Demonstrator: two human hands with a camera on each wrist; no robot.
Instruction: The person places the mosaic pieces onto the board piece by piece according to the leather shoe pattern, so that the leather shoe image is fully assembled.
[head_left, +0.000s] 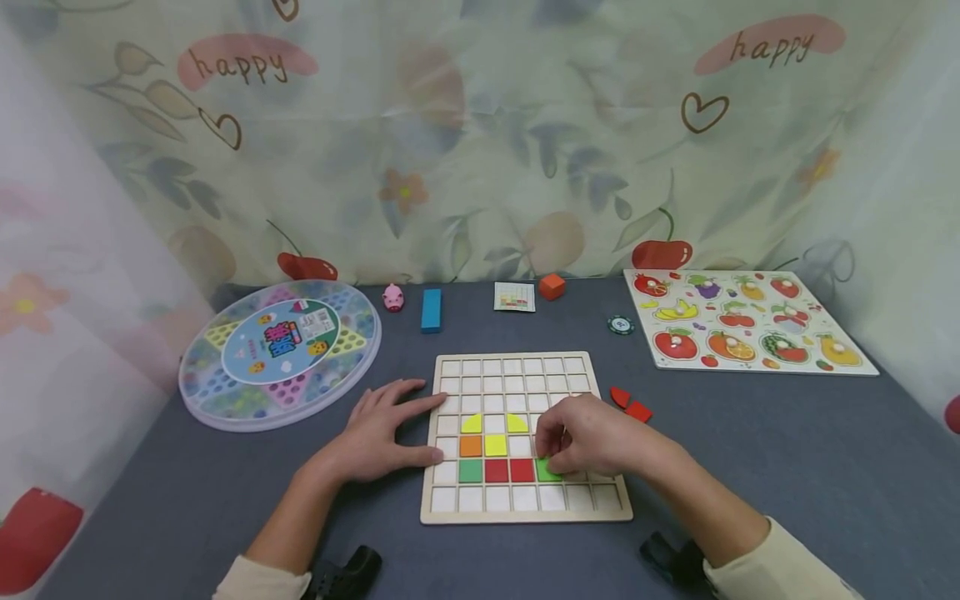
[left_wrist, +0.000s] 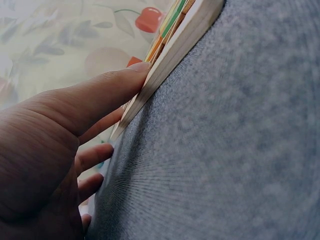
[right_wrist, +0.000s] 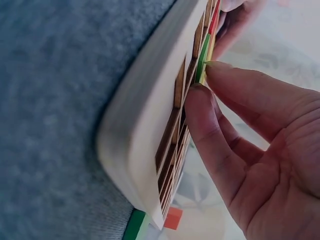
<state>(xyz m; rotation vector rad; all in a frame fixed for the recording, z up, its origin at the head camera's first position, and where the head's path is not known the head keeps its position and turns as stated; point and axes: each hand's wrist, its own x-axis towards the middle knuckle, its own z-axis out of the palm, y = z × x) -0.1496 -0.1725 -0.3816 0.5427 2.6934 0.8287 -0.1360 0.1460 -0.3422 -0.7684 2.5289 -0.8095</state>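
Observation:
A wooden grid board [head_left: 517,517] lies flat on the table. My left hand [head_left: 375,433] rests at its left edge, thumb and forefinger touching the rim, fingers spread; the left wrist view shows the thumb against the wooden side. With thumb and fingertips my right hand [head_left: 592,433] pinches a bright green tile [head_left: 547,472] in the second row from the bottom, partly covered by the fingers. Left of it lie two red tiles [head_left: 496,472] and a darker green tile [head_left: 470,472]. Above are an orange tile [head_left: 470,447], a yellow square [head_left: 495,445] and two round-edged yellow tiles [head_left: 472,424].
Red pieces [head_left: 638,412] lie right of the board. Behind stand a pink pig figure [head_left: 393,297], blue block [head_left: 431,311], printed card [head_left: 514,297], orange cube [head_left: 552,287] and casino chip [head_left: 620,325]. A round game box [head_left: 356,333] sits left, a fruit-picture board [head_left: 750,333] right.

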